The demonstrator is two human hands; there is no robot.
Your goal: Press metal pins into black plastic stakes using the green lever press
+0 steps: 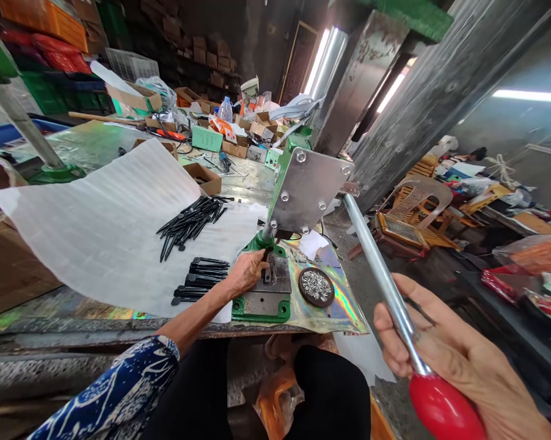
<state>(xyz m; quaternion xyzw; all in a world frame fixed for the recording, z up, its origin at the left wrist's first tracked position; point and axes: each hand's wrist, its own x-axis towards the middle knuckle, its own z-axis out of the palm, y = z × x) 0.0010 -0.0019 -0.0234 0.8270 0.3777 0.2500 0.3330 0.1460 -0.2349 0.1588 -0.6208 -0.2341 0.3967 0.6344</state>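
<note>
My left hand [248, 271] reaches to the base of a green hand press [298, 189], its fingers pinched on a slim black piece [267, 252] at the small metal fixture [269, 272]; most of that piece is hidden. My right hand [445, 342] is wrapped around the press's steel lever [379, 256], just above its red knob [445, 406]. To the left, a loose pile of black slender pieces [193, 220] lies on a white sheet [120, 226]. Closer to me is a neater stack of similar pieces [200, 280]. A round dish [317, 287] of small silvery parts stands right of the press.
Behind the press, the table holds a small open carton [203, 178], a green box [206, 138], a plastic bottle [225, 110] and clutter. Another green press stand [51, 165] is at left. A thick grey pillar [422, 98] and a chair [413, 208] stand to the right.
</note>
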